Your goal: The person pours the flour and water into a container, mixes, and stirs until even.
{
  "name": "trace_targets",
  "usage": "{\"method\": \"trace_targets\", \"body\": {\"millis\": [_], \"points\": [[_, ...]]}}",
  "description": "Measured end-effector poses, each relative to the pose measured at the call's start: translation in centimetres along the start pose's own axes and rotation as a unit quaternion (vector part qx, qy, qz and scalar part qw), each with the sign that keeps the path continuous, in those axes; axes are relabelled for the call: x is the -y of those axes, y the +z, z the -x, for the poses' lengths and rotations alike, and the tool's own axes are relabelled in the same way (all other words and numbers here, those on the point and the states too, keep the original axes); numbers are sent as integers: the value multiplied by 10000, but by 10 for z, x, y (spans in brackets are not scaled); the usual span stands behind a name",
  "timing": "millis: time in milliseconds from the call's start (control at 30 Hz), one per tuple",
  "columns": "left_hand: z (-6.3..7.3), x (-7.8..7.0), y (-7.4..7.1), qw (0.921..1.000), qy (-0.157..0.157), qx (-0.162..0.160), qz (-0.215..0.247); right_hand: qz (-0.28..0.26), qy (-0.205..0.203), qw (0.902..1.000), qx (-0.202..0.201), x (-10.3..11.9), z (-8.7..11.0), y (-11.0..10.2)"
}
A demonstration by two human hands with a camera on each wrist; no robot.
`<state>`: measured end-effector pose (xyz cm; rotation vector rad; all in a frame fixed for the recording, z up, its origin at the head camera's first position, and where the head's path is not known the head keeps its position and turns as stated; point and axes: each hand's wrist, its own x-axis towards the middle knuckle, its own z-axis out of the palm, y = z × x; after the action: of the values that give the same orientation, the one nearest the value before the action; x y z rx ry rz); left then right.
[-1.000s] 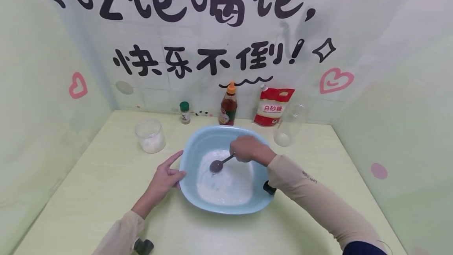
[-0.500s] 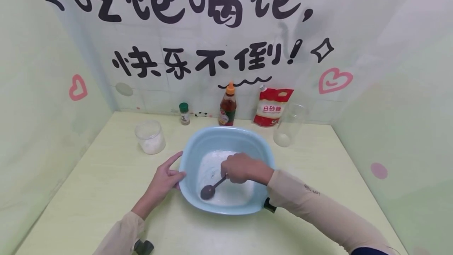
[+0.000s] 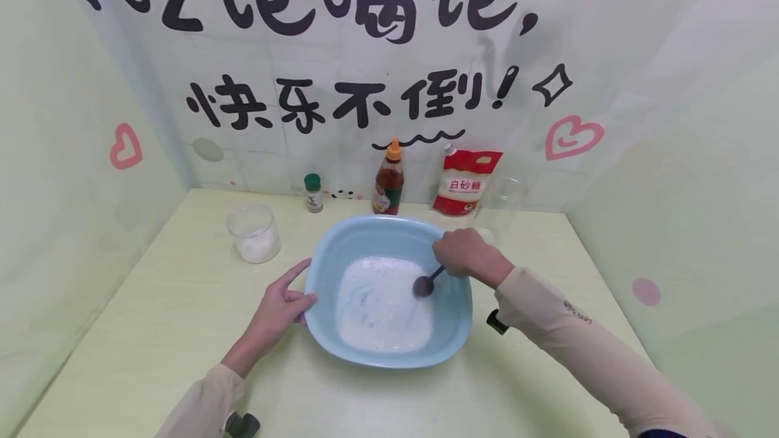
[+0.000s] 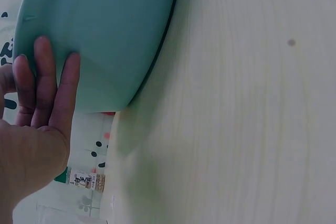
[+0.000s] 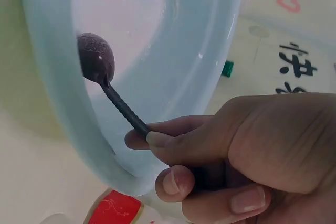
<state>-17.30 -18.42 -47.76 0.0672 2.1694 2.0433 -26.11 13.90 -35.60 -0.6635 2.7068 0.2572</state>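
Observation:
A light blue plastic basin (image 3: 322,330) stands on the table with a white, wet-looking layer (image 3: 383,316) spread over its bottom. At its left side my left hand (image 3: 276,309) holds the rim, thumb at the edge. In the left wrist view, the fingers (image 4: 46,77) lie against the basin's outer wall. My right hand (image 3: 465,252) grips the handle of a dark, round-bowled spoon (image 3: 424,286) over the basin's right side. The right wrist view has the spoon's bowl (image 5: 97,59) partly hidden by the near wall, and thumb and fingers (image 5: 210,156) curled round the handle.
Behind the basin stand a green-capped shaker (image 3: 313,193), an orange-capped sauce bottle (image 3: 389,181) and a red-and-white sugar pouch (image 3: 465,184). A clear jar (image 3: 254,235) with white contents is at the left. A clear glass (image 3: 502,205) sits behind my right hand.
My right hand swept the spoon from the basin's middle down to the front left, then over to the right side. My left hand stays at the rim.

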Motion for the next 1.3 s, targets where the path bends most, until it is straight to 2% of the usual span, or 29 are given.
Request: {"method": "trace_targets", "body": {"millis": [133,333,500,600,800,900,1100,1300], "points": [[0,0,-1,10000,-23,-28,-10,-134,-38,9995,-278,-1,-17,-4],[1,0,-1,10000,1,-42,43,-211,-239,9983,-484,19,-50,-5],[2,0,1,10000,57,-45,64,-885,-548,9939,-366,39,-62,2],[1,0,2,10000,52,-47,50,-1120,-691,9912,-139,51,-58,8],[1,0,1,9999,-48,-97,6,-895,-985,9888,679,69,-36,18],[1,-1,1,9999,-28,-110,-19,-793,-902,9882,945,67,-23,22],[2,-2,1,10000,-13,-87,-35,-601,-568,9916,998,40,-3,22],[1,-1,1,9999,-17,-110,-100,-891,48,9937,674,4,-1,13]]}}
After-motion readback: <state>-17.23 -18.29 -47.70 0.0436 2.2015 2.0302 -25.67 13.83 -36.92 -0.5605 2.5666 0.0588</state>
